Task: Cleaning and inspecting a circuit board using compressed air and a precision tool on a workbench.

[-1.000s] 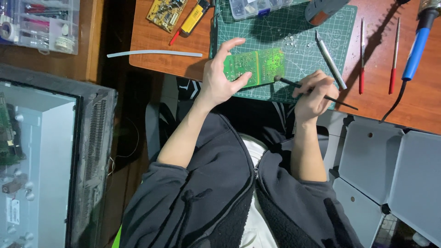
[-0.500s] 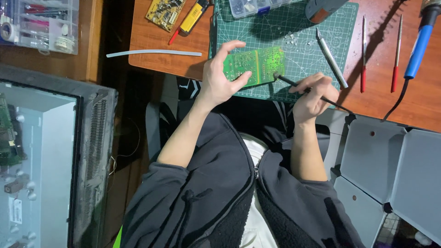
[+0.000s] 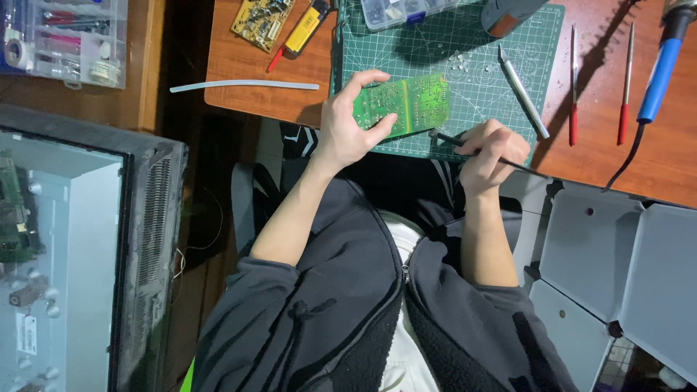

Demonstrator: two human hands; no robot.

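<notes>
Electronics workbench: cutting mat (image 3: 508, 43), soldering iron (image 3: 659, 69), circuit boards (image 3: 263, 16).

Head view, steeply down over desk (image 3: 247, 54)

Light falls brightly on the desk (image 3: 247, 54) and mat (image 3: 472, 51), casting long dark shadows there; below the desk it is dim. Focus is sharp throughout.

Wooden desk (image 3: 247, 69), reddish-brown top, lit from above; tools cast hard shadows. Green cutting mat (image 3: 479, 58) lies on it. Left of the desk, a lower wooden surface (image 3: 109, 101), with a dark open metal chassis (image 3: 87, 254) below it. Right of the desk, grey plastic panels (image 3: 617, 254). Floor dark.
</notes>
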